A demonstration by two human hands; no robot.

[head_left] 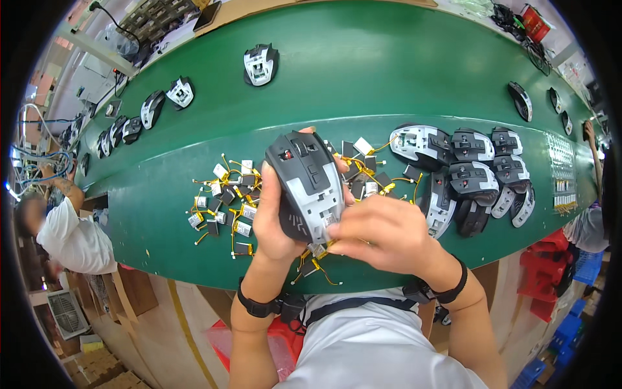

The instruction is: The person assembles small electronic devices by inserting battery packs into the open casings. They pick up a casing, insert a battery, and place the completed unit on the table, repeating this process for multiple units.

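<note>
My left hand [275, 217] is wrapped round a black and light-grey computer mouse [311, 178], holding it tilted above the table with its lower end toward me. Small parts show through openings in its shell, and a small silvery piece [328, 219] lies in the lower opening. Against that end, the fingers of my right hand [385, 233] are closed in a pinch; what is between them is hidden. Beneath and beside the mouse lie many small silver batteries [243, 228] with yellow-wrapped leads and white plugs.
Several mice [474, 180] are grouped on the green table [382, 61] at right. More stand along its far strip, one mouse [260, 65] near the middle. A tray of small parts [561, 168] lies far right. Other people sit at left [78, 230] and right [586, 227].
</note>
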